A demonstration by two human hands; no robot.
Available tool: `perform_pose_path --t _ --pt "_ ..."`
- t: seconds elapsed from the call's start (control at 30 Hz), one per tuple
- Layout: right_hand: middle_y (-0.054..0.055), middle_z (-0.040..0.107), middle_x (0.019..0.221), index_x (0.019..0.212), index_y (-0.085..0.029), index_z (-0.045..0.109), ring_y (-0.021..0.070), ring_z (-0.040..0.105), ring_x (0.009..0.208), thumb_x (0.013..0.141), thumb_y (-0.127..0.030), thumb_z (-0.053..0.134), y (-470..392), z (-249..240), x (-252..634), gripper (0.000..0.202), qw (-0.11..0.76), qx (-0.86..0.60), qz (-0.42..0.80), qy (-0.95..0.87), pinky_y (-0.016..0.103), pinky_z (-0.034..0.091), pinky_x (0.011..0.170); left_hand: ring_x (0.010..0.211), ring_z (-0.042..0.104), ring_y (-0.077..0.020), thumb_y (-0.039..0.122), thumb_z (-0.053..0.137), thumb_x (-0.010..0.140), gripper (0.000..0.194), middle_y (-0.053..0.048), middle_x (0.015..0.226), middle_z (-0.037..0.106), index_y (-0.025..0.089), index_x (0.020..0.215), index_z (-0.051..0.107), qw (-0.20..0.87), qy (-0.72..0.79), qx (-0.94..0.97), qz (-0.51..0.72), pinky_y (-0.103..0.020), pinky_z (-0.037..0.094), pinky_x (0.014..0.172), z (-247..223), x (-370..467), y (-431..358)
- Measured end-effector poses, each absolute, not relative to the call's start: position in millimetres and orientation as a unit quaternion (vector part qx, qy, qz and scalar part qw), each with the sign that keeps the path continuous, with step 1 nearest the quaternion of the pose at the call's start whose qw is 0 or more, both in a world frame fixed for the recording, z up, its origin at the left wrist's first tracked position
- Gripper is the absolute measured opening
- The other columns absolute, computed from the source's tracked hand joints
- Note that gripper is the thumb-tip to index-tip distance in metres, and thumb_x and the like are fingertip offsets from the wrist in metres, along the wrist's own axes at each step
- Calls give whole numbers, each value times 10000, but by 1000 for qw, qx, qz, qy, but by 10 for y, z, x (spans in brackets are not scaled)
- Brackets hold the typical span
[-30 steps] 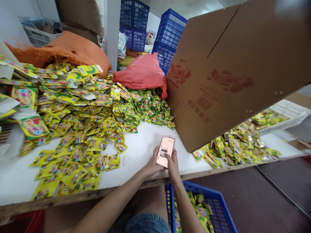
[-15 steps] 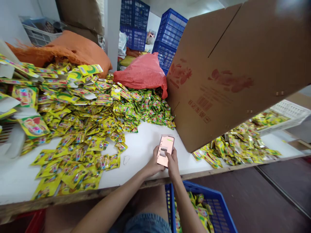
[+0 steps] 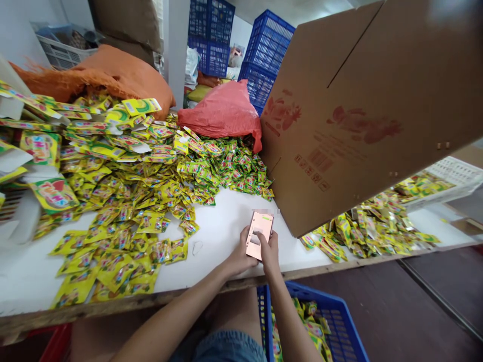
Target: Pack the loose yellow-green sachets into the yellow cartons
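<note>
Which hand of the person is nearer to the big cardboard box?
The right hand. It holds the phone just left of the cardboard box, near its low corner. The left hand grips the phone's far side, farther from the box.

I'm in a packing workshop: sachets [image 3: 151,201] heaped mid-frame, stacked blue crates [image 3: 264,55] top centre, a cardboard carton [image 3: 362,110] upper right.

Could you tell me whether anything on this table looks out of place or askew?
Yes: the large cardboard box sits tilted, lower edge on the white table, over scattered yellow sachets. Both hands, left hand and right hand, hold a phone, not sachets.
</note>
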State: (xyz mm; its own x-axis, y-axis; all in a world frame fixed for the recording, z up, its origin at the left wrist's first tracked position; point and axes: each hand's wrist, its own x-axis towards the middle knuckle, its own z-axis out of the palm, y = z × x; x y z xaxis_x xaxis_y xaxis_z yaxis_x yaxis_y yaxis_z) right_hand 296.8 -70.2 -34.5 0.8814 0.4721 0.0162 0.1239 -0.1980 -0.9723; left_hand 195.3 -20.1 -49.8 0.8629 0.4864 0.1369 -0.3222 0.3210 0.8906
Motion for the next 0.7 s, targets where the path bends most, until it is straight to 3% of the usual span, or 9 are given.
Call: perform_pose_path --t 0.13,0.27,0.53,0.7 --pt "31 660 807 887 -211 466 218 630 713 601 -475 677 -669 -362 3021 443 573 -794 126 -159 317 491 603 914 558 -205 -12 594 548 1048 -112 1134 516 213 1378 -5 799 75 549 233 -338 439 773 -453 1916 -212" --pt "26 659 777 855 -218 448 213 631 673 531 -478 729 -649 -382 3024 501 556 -811 110 -145 303 482 574 882 575 -205 -10 610 552 1064 -105 1116 537 229 1381 -14 800 80 550 225 -353 445 774 -435 1902 -217" --pt "37 668 846 868 -213 482 212 639 733 641 -540 621 -664 -365 3011 422 550 -816 109 -143 299 487 599 948 557 -214 -1 609 566 1053 -158 1266 442 216 1385 -17 799 70 549 233 -357 444 806 -472 1919 -210" --pt "39 679 792 860 -208 484 226 642 692 594 -530 668 -644 -373 3023 456 544 -820 108 -139 310 483 574 914 570 -208 -9 605 573 1053 -126 1180 503 232 1384 -22 793 68 559 233 -355 445 794 -492 1918 -209"
